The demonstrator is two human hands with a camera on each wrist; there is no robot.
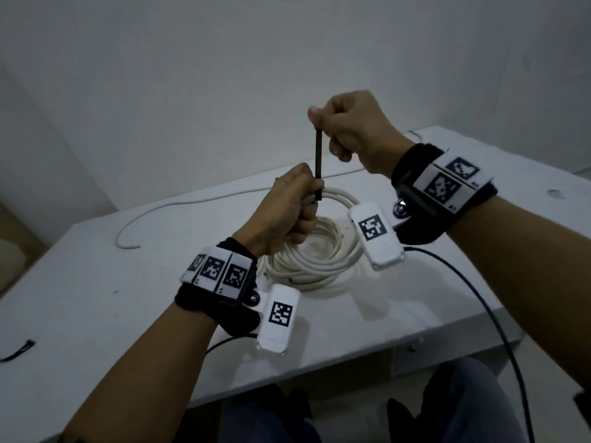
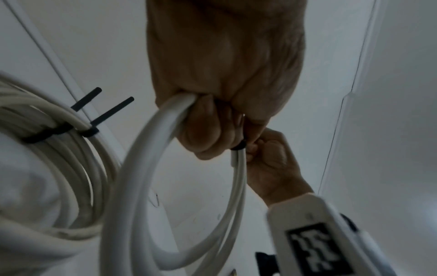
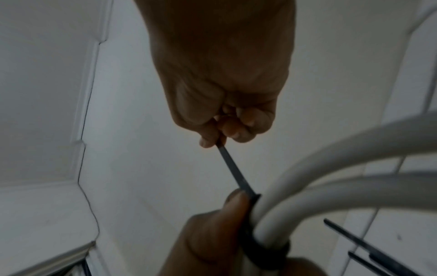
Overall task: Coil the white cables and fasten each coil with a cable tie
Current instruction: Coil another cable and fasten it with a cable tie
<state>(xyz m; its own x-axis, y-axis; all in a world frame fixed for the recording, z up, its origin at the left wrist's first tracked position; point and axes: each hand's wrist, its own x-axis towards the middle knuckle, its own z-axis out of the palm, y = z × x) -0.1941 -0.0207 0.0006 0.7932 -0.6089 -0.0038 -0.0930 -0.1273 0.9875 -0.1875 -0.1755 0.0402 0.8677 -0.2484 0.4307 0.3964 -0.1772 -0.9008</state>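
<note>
1. The step in hand looks like cinching: a black cable tie [image 1: 318, 164] is looped round the strands of a small white cable coil [image 1: 339, 199], its tail standing straight up.
2. The left hand [image 1: 287, 209] has its fingers curled round the gathered strands and the tie's head, holding the coil above the white table [image 1: 96, 282].
3. The right hand [image 1: 348, 129], fingers closed, pinches the tail's top end between thumb and forefinger.
4. A larger tied coil [image 1: 307, 257] lies on the table under the hands; the left wrist view shows 2 black ties on it.
5. A loose white cable [image 1: 179, 203] trails across the table behind, uncoiled.
6. Next, probably: pull the tail until the loop bites, the left hand bracing the head.
</note>
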